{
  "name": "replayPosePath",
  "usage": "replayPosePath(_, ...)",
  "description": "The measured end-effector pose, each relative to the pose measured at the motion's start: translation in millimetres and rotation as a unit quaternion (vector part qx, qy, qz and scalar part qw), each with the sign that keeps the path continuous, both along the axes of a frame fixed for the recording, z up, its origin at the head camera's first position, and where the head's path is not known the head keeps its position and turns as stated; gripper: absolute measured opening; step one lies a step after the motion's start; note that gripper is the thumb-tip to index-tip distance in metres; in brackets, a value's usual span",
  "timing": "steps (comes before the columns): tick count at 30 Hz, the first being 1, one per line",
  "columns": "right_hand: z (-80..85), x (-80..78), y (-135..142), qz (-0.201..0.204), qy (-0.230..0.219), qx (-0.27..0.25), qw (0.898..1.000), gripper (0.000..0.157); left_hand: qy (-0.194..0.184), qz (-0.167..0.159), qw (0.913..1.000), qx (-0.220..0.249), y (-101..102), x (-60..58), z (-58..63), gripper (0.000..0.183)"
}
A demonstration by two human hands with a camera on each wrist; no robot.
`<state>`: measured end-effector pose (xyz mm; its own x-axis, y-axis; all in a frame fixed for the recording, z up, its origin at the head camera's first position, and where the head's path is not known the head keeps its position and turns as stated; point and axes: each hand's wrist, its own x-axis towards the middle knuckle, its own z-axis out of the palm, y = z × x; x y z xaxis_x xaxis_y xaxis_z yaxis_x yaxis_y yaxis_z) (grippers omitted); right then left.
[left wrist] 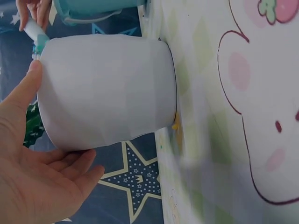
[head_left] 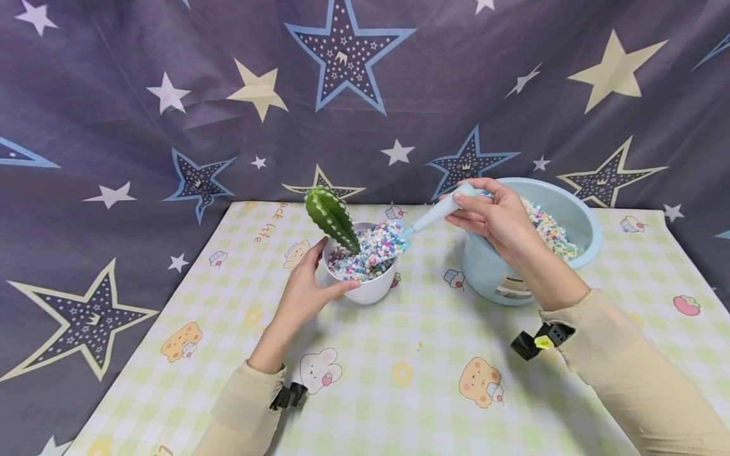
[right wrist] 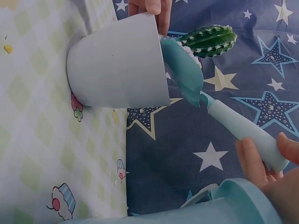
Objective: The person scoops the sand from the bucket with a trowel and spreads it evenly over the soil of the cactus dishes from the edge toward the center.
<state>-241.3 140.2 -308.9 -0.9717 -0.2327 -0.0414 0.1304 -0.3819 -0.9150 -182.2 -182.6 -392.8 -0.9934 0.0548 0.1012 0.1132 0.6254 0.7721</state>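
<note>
A white pot stands on the table, holding colourful small pellets and a green cactus that leans to the left. My left hand holds the pot by its near left side, thumb at the rim and fingers around the side. By its handle, my right hand grips a light blue scoop. Its blade, heaped with pellets, tilts down over the pot's right rim. In the left wrist view the pot's outer wall hides the pellets inside.
A light blue bucket with more pellets stands to the right, partly behind my right forearm. A checked cloth with cartoon prints covers the table. A dark curtain with stars hangs behind.
</note>
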Motion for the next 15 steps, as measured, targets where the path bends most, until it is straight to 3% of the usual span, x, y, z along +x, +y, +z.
replayPosePath(15,0.9,1.4,-1.0,-0.001,-0.003,0.006,1.0,0.031,0.008,0.015,0.9998,-0.013,3.8,4.2,-1.6,0.107)
